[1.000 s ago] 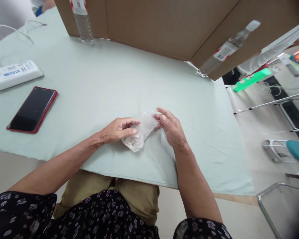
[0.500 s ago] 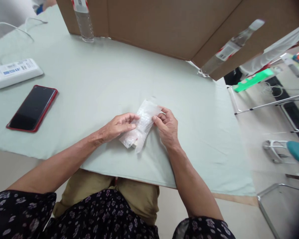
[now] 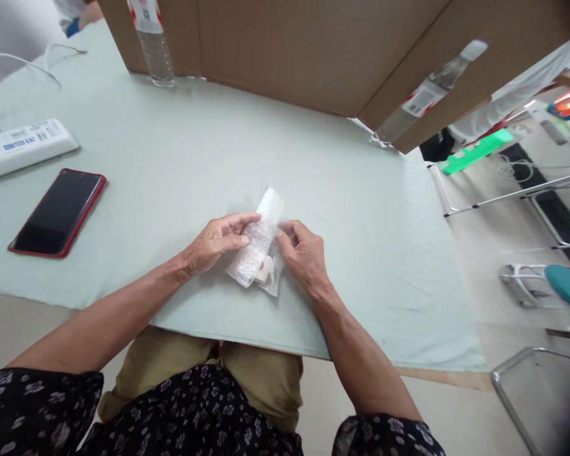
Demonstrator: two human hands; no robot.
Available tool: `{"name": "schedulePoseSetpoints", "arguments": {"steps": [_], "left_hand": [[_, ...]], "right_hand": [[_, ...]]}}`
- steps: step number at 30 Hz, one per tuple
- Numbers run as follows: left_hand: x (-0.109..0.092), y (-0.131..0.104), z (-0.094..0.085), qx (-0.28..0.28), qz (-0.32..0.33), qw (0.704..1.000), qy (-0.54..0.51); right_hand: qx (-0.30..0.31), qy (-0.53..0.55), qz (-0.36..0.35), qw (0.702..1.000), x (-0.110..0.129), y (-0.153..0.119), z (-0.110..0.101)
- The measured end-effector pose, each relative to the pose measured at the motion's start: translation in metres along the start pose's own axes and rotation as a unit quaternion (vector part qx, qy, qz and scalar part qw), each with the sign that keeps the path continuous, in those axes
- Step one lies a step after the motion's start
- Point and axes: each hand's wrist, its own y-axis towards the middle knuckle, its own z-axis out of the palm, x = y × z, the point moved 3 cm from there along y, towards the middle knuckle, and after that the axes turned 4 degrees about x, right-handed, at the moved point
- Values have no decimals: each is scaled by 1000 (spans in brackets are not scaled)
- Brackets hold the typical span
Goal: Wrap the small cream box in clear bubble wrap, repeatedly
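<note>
A small bundle of bubble wrap (image 3: pixel 259 244) lies on the cloth-covered table in front of me. At its near end a pale object (image 3: pixel 265 269) with a small reddish mark peeks out; its kind is hidden by the wrap. My left hand (image 3: pixel 218 239) grips the wrap's left side, thumb on top and fingers along the upper edge. Closed at the right edge is my right hand (image 3: pixel 304 253), its thumb and curled fingers pinching the plastic. Some of its fingertips are hidden behind the wrap.
A phone in a red case (image 3: pixel 57 212) and a white device (image 3: pixel 31 147) lie to the left. Two water bottles (image 3: pixel 156 57) stand against a cardboard screen (image 3: pixel 285 54) at the back. Beyond the table's right side are a teal stool (image 3: pixel 567 286) and metal frames.
My right hand has shifted left and slightly nearer, drawing the wrap's right flap inward. The bundle looks narrower at the far end, and more of the pale object shows. The view has shifted slightly.
</note>
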Motion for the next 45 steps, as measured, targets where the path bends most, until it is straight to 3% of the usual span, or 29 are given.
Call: {"name": "schedulePoseSetpoints", "arguments": {"steps": [3,6,9,12,16,21,28,30,32,34,36,39,42,43,45], "left_hand": [[-2,0,-8,-78,-1,996,38],[-7,-1,-13,-151,1,975,163],[-14,-3,-12,-185,45,931,312],[-15,-4,-6,-173,52,909,375],[-12,-4,-3,-166,33,909,381],[-18,-5,-15,-243,15,916,319],[-25,-2,-40,-303,-36,884,355],[-29,-4,-43,-325,-16,868,375],[-35,-8,-40,-339,55,849,402],[-40,-11,-32,-307,149,832,436],[-40,-11,-21,-230,216,820,478],[-34,-10,-12,-133,210,815,524],[-32,-10,-17,-104,127,867,471],[-33,-11,-20,-91,101,895,425],[-37,-14,-26,-40,56,945,319]], "right_hand": [[-16,124,31,992,-8,7,-7],[-16,217,55,974,-13,12,-9],[1,209,55,976,-12,12,-6],[15,168,46,985,-11,10,-4],[6,130,31,991,-10,9,-4],[-25,155,31,987,-12,11,-8],[-79,123,12,989,-28,23,-16],[-140,94,-23,985,-24,20,-25],[-175,84,-67,979,-15,13,-33],[-130,99,-110,980,-3,6,-36],[-34,100,-142,984,7,0,-33],[55,30,-148,987,11,-4,-26],[84,31,-129,988,9,-2,-28],[117,62,-133,982,10,-1,-30],[248,118,-154,949,15,-3,-31]]}}
